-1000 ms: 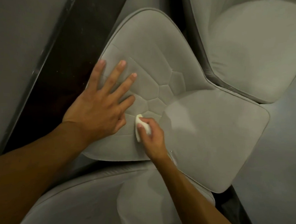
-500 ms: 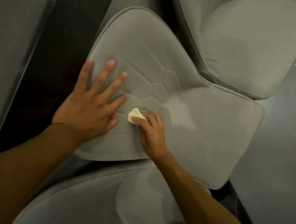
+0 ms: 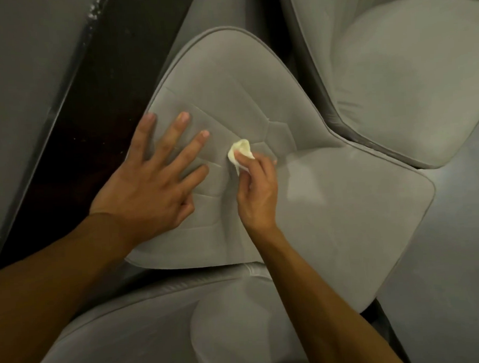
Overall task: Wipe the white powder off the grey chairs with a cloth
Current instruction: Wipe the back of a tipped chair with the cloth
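Pinching a cloth point(image 3: 241, 152), the right hand point(image 3: 257, 191) rubs the grey chair point(image 3: 345, 217); left hand point(image 3: 152, 180) lies flat, fingers spread.

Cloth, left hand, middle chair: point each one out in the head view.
cloth point(image 3: 240, 147): head view, on the bunched white upper part.
left hand point(image 3: 150, 191): head view, on the back of the hand.
middle chair point(image 3: 346, 220): head view, on the bare seat cushion.

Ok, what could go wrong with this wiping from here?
The cloth is a small wad pinched by the right hand, so it may push any powder into the seams of the chair rather than lift it. The left hand rests flat on the chair and might smear powder there.
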The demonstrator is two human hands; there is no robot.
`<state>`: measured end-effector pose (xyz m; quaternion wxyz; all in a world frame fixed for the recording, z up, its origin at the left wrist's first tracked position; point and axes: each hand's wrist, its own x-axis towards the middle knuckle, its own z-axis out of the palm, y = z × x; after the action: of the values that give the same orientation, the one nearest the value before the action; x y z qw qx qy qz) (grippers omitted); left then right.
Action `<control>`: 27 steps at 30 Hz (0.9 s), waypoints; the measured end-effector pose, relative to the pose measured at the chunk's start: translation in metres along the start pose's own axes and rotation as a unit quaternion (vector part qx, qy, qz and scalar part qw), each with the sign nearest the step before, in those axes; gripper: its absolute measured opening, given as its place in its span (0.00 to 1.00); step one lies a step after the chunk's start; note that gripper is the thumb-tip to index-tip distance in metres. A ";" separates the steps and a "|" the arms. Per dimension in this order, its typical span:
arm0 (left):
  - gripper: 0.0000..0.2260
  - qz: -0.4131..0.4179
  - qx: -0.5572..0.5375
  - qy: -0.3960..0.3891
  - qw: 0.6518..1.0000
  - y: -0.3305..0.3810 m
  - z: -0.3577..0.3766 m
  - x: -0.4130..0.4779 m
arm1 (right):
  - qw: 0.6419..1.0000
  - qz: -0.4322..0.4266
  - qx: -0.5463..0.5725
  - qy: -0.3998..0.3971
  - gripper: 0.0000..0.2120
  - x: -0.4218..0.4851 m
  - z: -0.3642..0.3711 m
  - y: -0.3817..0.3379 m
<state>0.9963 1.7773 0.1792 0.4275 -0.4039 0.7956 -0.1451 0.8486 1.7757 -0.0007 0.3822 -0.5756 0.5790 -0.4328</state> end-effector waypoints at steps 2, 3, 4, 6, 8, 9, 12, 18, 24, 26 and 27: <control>0.31 -0.008 -0.010 0.031 0.999 0.000 0.003 0.000 | 0.999 -0.011 -0.034 0.014 0.15 0.011 0.007 -0.006; 0.31 -0.013 -0.016 0.052 0.998 -0.001 0.005 0.000 | 0.998 0.000 -0.069 0.007 0.15 0.012 0.012 0.001; 0.30 -0.018 -0.025 0.070 0.997 -0.001 0.007 0.000 | 0.995 0.034 -0.090 -0.007 0.15 0.010 0.014 0.013; 0.28 -0.018 -0.056 0.106 0.993 -0.002 0.010 0.001 | 0.978 0.196 -0.062 -0.043 0.15 0.009 0.010 0.036; 0.27 -0.013 -0.077 0.128 0.989 -0.003 0.011 0.001 | 0.938 0.342 -0.027 -0.045 0.15 0.015 0.002 0.048; 0.27 -0.011 -0.083 0.134 0.987 -0.003 0.012 0.001 | 0.936 0.350 -0.027 -0.028 0.15 0.019 -0.003 0.048; 0.26 -0.014 -0.096 0.149 0.984 -0.002 0.016 0.002 | 0.981 0.190 0.022 0.044 0.15 0.038 -0.012 0.021; 0.26 -0.021 -0.102 0.165 0.981 -0.002 0.020 0.002 | 0.994 0.099 -0.045 0.005 0.16 0.057 -0.006 0.019; 0.26 -0.020 -0.125 0.176 0.976 -0.001 0.019 0.003 | 0.975 0.207 -0.081 -0.010 0.17 0.044 -0.025 0.051; 0.27 -0.018 -0.124 0.175 0.977 -0.001 0.019 0.002 | 0.993 0.102 -0.047 0.042 0.17 0.047 -0.030 0.032; 0.27 -0.016 -0.126 0.174 0.977 -0.002 0.020 0.002 | 0.997 0.042 -0.032 0.049 0.17 0.049 -0.030 0.022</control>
<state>1.0122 1.7774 0.1676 0.2259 -0.4355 0.8633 -0.1185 0.8113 1.7277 -0.0086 0.3526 -0.5405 0.6344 -0.4256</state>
